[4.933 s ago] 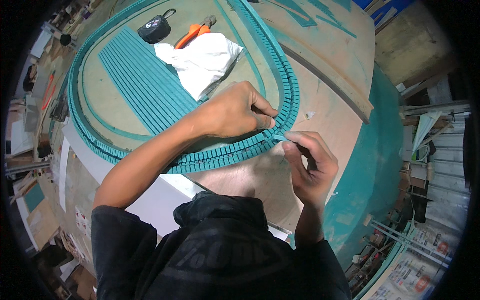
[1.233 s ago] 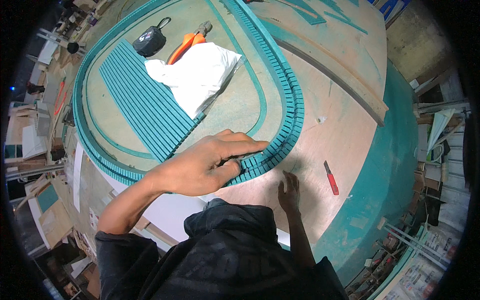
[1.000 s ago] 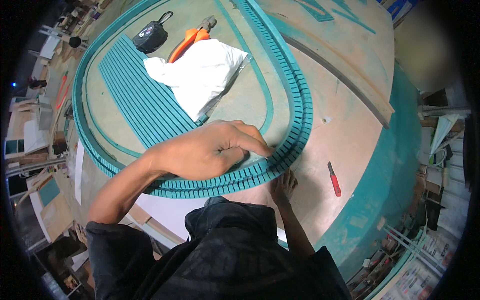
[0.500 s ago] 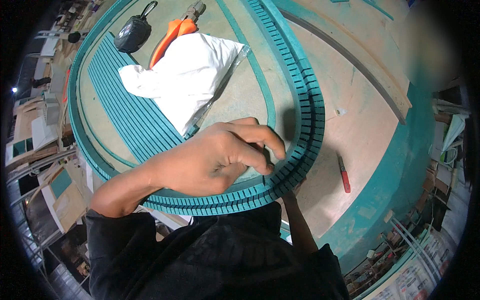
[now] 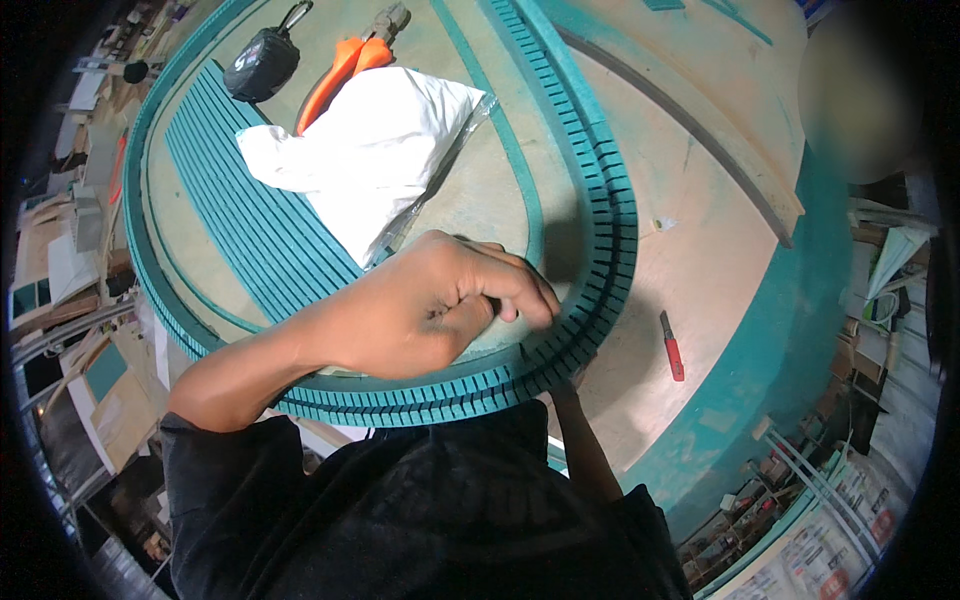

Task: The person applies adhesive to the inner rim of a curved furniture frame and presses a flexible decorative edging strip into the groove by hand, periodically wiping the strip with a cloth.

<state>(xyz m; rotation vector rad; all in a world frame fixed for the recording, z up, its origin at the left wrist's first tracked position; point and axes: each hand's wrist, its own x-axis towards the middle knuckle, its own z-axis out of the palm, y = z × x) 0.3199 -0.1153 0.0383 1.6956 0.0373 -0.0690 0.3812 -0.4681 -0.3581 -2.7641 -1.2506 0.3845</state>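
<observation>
A large rounded green panel (image 5: 510, 250) lies before me, edged by a raised rim (image 5: 612, 215) cut with many narrow slots. Over its near part is my left hand (image 5: 430, 305), its fingers curled close to the rim's inner side. Whatever those fingers may hold is hidden. Beyond the rim, low on the right, only a sliver of my right hand (image 5: 572, 385) shows; its fingers are out of sight beneath the edge. Past my left hand a white plastic bag (image 5: 390, 140) rests on the panel, partly over orange-handled pliers (image 5: 335, 80).
Left of the pliers sits a black rounded object with a metal clip (image 5: 260, 65). Parallel green slats (image 5: 245, 200) run along the panel's left. A red utility knife (image 5: 673, 352) lies on the table to the right, with a curved strip (image 5: 690, 120) farther back.
My left hand's fingers have curled in more tightly, from a looser, spread bend. The whole view has shifted slightly, with the panel now a little farther left.
</observation>
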